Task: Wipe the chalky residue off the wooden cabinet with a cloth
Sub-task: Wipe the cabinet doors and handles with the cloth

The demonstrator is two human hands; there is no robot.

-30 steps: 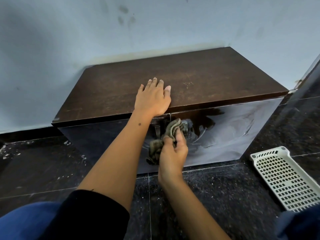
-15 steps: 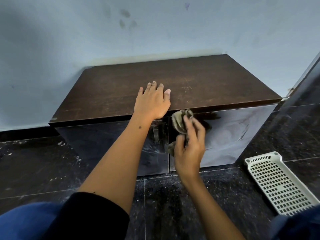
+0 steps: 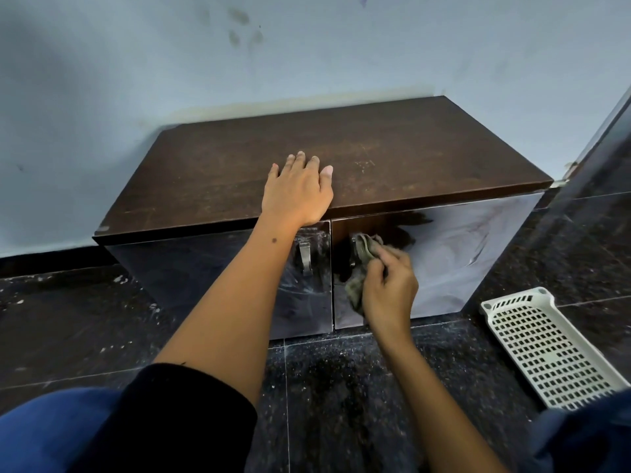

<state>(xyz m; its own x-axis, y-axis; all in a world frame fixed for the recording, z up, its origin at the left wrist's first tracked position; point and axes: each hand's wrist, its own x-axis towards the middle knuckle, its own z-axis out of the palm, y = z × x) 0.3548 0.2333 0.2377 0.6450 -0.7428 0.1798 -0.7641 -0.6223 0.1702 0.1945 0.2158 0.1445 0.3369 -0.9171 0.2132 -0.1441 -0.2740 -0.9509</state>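
A low dark wooden cabinet (image 3: 392, 158) stands against the wall, with two glossy front doors. My left hand (image 3: 297, 191) lies flat on the front edge of its top, fingers straight. My right hand (image 3: 389, 288) grips a crumpled grey-green cloth (image 3: 363, 249) and holds it against the right door (image 3: 444, 261), near its inner edge. Whitish chalky smears cover most of that right door; a darker, cleaner patch shows around the cloth. A metal handle (image 3: 305, 257) on the left door shows beside my left forearm. The right door's handle is mostly hidden by the cloth.
A white perforated plastic tray (image 3: 546, 349) lies on the dark speckled tile floor (image 3: 341, 387) to the right of the cabinet. The pale blue wall (image 3: 307, 56) runs behind. A dark panel edge (image 3: 601, 138) rises at the far right. White specks dot the floor at left.
My right hand moved with the cloth across the right door, up towards its top edge and then back down near the handle. My left hand stayed on the cabinet top.
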